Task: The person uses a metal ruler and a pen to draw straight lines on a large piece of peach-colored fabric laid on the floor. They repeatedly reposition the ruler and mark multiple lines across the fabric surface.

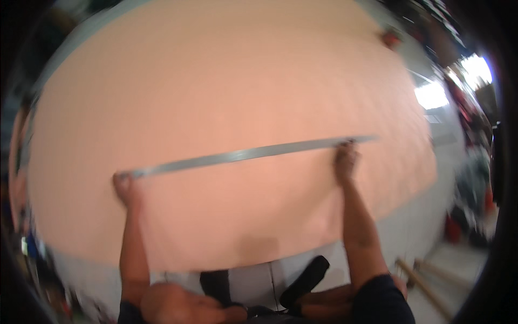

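Across peach sheeting [232, 81], left hand [124, 188] (nine o'clock) and right hand [347, 161] (three o'clock) were clamped on a metal straightedge [240, 155].

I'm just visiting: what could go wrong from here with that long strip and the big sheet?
The long strip might slip or swing askew, since the left grip and right grip hold it only near its ends.
Faint ripples toward the right of the sheet could keep the strip from lying flat.
The right foot, close to the sheet's near edge, might nudge it.
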`<state>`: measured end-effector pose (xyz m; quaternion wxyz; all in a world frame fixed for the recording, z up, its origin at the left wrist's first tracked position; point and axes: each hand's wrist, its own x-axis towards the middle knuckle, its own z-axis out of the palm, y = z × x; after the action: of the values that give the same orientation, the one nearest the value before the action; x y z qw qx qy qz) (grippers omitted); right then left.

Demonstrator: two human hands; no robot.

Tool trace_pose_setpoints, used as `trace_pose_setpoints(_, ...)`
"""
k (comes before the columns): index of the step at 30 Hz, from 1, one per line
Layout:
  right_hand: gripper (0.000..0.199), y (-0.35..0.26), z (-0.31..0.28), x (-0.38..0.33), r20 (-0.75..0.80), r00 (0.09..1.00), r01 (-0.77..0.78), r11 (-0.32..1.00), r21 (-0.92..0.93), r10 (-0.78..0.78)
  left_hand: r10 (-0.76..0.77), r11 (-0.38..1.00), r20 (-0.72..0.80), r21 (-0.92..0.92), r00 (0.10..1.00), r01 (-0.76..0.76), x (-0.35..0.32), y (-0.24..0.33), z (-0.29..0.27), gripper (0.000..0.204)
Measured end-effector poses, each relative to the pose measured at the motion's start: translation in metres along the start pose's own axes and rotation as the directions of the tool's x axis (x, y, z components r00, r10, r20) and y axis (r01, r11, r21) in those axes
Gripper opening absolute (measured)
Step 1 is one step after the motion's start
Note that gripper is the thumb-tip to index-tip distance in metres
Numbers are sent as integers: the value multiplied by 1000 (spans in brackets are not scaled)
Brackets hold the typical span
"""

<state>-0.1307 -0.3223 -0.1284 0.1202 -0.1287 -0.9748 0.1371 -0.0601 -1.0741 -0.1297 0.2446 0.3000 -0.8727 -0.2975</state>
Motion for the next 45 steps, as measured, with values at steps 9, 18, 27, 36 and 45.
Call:
trace_pose_setpoints(9,40,-19,-35,1,6,996,91,995,-30,-91,336,913,-21,254,942,-320,-64,22,-55,47)
trace_pose_setpoints(18,44,9,-28,22,141,990,22,1000,15,-23,271,842,337,370,902,-391,-45,39,-31,65)
trace_pose_setpoints(27,49,-9,-31,9,28,999,31,999,-26,-30,292,887,285,276,913,-370,-58,33,-37,56)
trace_pose_setpoints(36,33,5,-22,5,-41,997,70,998,5,-70,329,882,106,321,938,-345,-36,-3,-20,49)
trace_pose_setpoints(45,30,-13,-33,-7,-99,994,-31,997,67,38,222,907,179,324,959,-270,-27,-6,-31,54)
